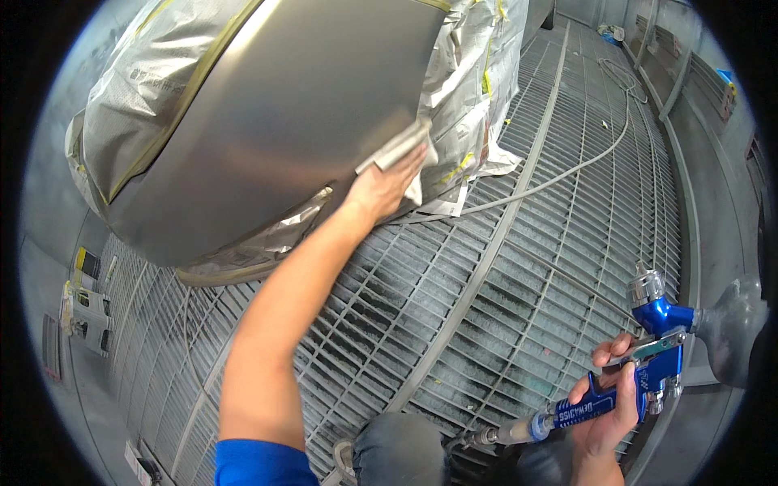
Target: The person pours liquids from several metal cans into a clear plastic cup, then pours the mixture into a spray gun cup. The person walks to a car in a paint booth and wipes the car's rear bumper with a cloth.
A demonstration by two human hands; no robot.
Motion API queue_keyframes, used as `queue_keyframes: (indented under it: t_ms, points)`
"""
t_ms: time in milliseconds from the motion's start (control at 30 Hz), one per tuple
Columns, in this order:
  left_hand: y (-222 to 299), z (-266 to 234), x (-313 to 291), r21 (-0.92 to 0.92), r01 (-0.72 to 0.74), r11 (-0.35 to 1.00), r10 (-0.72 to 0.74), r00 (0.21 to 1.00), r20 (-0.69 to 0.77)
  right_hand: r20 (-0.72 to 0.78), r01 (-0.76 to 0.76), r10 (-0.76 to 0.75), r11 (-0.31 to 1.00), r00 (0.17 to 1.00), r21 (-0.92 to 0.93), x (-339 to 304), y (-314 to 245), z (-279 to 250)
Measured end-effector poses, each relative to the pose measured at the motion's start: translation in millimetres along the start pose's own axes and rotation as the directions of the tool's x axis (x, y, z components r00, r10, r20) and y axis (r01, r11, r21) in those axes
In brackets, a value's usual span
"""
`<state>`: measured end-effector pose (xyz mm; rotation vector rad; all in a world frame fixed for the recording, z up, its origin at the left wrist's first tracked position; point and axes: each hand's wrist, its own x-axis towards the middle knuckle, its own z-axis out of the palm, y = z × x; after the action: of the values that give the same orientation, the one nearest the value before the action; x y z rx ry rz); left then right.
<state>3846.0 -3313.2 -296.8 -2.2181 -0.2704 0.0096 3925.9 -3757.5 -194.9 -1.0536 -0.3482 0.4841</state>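
Note:
My left hand [379, 191] reaches up and presses a folded pale cloth [397, 147] against the right edge of a smooth grey car body panel [300, 113]. The fingers lie over the cloth, and part of it hangs below them. Masking film [138, 109] with yellow-green tape borders the panel on the left. More masking sheet [470, 81] covers the part right of it. Low at the right, my right hand [609, 413] grips a blue spray gun [663, 316] by its handle, away from the panel. A translucent cup [733, 332] is fixed to the gun.
Underfoot is a metal floor grating [519, 316]. A grey hose [579, 168] snakes across it from below the car to the far right. The booth wall [689, 121] runs along the right side. My bent knee [401, 449] shows at the bottom.

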Motion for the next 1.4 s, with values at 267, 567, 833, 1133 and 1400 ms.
queue_keyframes:
  t_ms: [267, 567, 833, 1133, 1400]
  points:
    - [40, 18, -75, 0.288, -0.345, 0.894, 0.284, 0.93, 0.233, 0.032, 0.041, -0.041, 0.999, 0.999, 0.0, -2, -5, 1]
    - [0, 30, -295, -0.148, -0.19, 0.971, 0.221, 0.945, 0.242, 0.035, 0.067, -0.067, 0.998, 0.997, 0.001, 1, 5, 0]
    - [120, 51, -401, -0.29, 0.896, -0.337, -0.359, 0.163, 0.919, 0.018, 0.111, -0.11, 0.994, 0.994, -0.019, -3, 8, 11]
    - [44, 149, -399, -0.667, -0.351, -0.657, -0.359, -0.632, 0.687, 0.136, -0.008, 0.028, 0.989, 0.99, -0.146, 0, 9, 13]
    - [93, 29, -157, -0.684, -0.214, -0.697, -0.535, -0.48, 0.695, -0.016, 0.042, -0.049, 0.96, 0.999, -0.278, 3, 51, 46]
